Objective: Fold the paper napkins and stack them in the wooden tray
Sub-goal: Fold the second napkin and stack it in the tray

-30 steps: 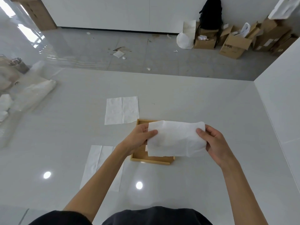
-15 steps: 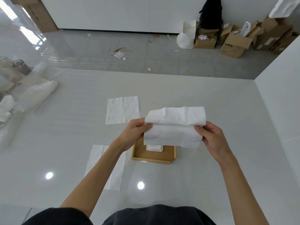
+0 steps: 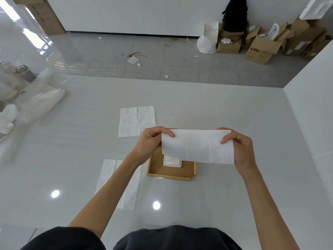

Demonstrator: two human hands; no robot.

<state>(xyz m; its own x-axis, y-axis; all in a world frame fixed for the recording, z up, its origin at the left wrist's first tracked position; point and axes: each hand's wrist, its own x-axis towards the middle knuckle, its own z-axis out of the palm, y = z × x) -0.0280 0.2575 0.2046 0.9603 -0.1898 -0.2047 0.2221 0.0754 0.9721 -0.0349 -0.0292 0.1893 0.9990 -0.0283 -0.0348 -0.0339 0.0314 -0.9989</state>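
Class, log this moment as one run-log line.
hands: left, right hold napkin above wooden tray | tray: folded napkin inside

A tray sits on the worktop near the middle, in front of the person. Inside it, toward its far side, lies a small stack of folded napkins. Above the tray, a napkin is held in the air between the left hand at its left end and the right hand at its right end; it hides the tray's far part. A flat napkin lies on the worktop behind and left of the tray. Another flat napkin lies left of the tray, nearer the person, partly under the left forearm. Bags lie at the worktop's far left. Beyond the worktop, boxes stand on the floor at the far right.
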